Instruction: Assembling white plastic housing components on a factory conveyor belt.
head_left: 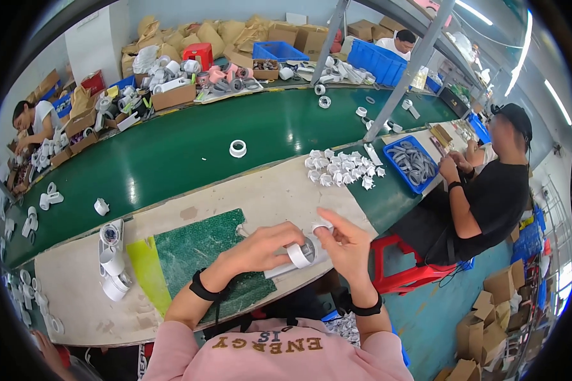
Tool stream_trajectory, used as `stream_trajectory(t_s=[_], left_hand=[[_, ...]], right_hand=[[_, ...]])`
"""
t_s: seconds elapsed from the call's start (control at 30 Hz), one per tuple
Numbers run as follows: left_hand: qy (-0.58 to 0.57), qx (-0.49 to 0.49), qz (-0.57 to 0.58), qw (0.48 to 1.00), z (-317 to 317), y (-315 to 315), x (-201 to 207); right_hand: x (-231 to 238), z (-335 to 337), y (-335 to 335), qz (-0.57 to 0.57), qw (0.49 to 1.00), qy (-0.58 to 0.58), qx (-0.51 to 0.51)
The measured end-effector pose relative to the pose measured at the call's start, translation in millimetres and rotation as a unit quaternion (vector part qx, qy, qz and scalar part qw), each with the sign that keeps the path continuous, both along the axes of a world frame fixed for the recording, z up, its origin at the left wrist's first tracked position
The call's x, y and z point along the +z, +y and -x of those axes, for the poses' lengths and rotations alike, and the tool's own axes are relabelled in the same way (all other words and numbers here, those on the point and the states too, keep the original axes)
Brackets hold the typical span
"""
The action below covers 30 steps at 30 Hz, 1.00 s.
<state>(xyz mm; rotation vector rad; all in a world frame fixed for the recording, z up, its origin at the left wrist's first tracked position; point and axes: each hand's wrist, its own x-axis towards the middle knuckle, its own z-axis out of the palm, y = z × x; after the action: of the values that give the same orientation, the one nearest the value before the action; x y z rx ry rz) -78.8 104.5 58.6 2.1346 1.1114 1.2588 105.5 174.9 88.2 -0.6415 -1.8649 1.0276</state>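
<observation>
In front of my chest, my left hand (pixel 270 246) grips a white ring-shaped plastic housing (pixel 300 254), its round opening facing right. Close on its right, my right hand (pixel 348 246) pinches a small white plastic piece (pixel 322 226) between thumb and fingers; its exact shape is partly covered. A flat whitish part (pixel 285 269) lies under my hands at the table edge, mostly hidden. Below my left wrist is a green mat (pixel 194 238), with a lime-yellow sheet (pixel 147 270) beside it. Farther off, several small white pronged parts (pixel 343 168) sit in a group.
White assemblies (pixel 112 261) stand at the table's left. A blue tray (pixel 413 166) of grey rings is at the right. Beyond runs a green conveyor (pixel 190 149) carrying a white ring (pixel 238 148). A co-worker (pixel 489 184) sits at right near a red stool (pixel 403 270); a metal post (pixel 403 82) slants overhead.
</observation>
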Motion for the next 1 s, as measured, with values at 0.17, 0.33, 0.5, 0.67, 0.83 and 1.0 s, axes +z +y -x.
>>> stream_trajectory(t_s=[0.17,0.33,0.5,0.67,0.83,1.0], left_hand=[[-0.012,0.008,-0.022,1.000,0,-5,10],[-0.013,0.009,-0.063,0.998,0,-6,12],[-0.006,0.026,-0.068,0.997,-4,-7,12],[-0.005,0.048,-0.101,0.994,-3,-8,14],[-0.030,0.052,-0.058,0.996,1,-11,18],[-0.025,0.004,-0.062,0.998,1,-12,19]], right_hand=[[-15,-9,-6,0.044,0.992,-0.118,0.001],[-12,-15,-21,-0.015,0.996,-0.083,0.015],[-2,-19,-27,-0.145,0.974,-0.170,-0.036],[-4,-20,-30,-0.185,0.958,-0.216,-0.041],[-12,-12,-37,-0.068,0.989,-0.128,-0.031],[-10,-10,-41,-0.072,0.988,-0.114,-0.076]])
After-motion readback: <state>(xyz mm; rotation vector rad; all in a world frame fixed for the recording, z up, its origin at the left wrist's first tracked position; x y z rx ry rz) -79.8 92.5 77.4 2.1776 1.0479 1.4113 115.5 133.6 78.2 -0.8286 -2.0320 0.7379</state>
